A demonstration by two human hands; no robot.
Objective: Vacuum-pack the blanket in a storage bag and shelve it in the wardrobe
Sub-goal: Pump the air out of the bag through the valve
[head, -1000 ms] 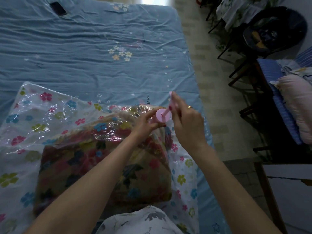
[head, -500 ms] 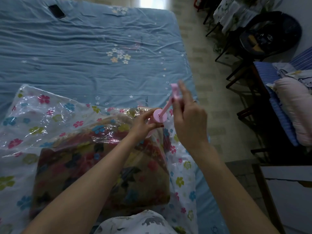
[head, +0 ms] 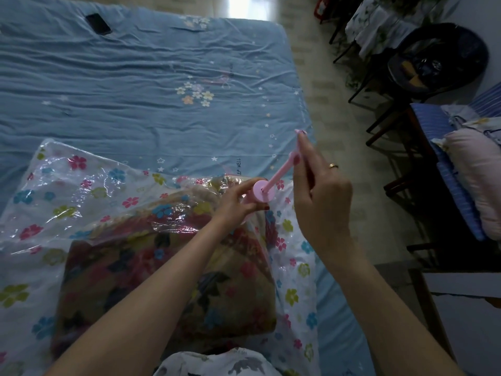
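A clear storage bag printed with coloured flowers lies on the blue bed. Inside it sits the folded floral blanket. A pink hand pump stands on the bag's near right part. My left hand grips the pump's round body. My right hand pinches the handle at the top of the pump's thin pink rod, which is drawn out up and to the right.
A black phone lies at the bed's far left. To the right of the bed is tiled floor, then dark chairs and a bench with a pink pillow. A white-topped surface sits near right.
My right hand has pulled the pump's rod further out, up and to the right. My left hand stays on the pump body. The view has shifted slightly.
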